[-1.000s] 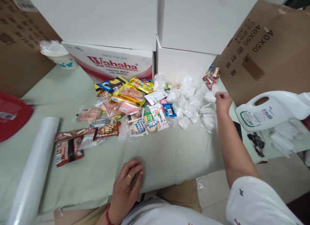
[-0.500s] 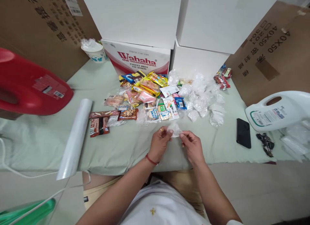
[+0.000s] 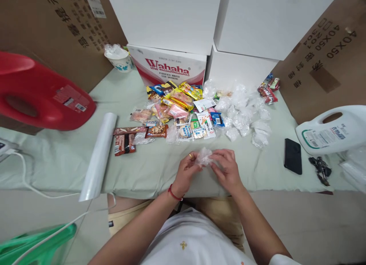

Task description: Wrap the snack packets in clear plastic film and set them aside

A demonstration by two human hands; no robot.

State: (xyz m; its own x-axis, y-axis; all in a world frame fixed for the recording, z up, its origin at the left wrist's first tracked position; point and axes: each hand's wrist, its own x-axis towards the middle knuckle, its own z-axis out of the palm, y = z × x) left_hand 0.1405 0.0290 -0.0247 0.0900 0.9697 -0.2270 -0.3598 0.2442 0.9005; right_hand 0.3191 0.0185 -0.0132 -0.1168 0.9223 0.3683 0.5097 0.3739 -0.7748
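- Landmark: the snack pile, a heap of mixed wrapped packets on the cloth-covered desk. All positions below refer to it.
- Crumpled clear plastic: in front of the snack pile and apart from it, held between the two hands.
- Left hand: in front of the snack pile, fingers clamped on the left side of the crumpled clear plastic. A ring and a red wristband are fitted.
- Right hand: in front and to the right of the snack pile, thumb and fingers pinching the right side of the same plastic. The hands are close together, with the plastic bridging them.
- Heap of clear plastic: directly right of the snack pile, touching it.
- Red packets: right of the snack pile, beyond the heap of clear plastic.
- Printed box: directly behind the snack pile, standing upright under a white box.
- Paper cup: behind and to the left of the snack pile, with clear plastic in its mouth.
- Plastic roll: left of the snack pile, lying at a slant.
- Red jug: well left of the snack pile.
- Phone and white jug: well right of the snack pile.
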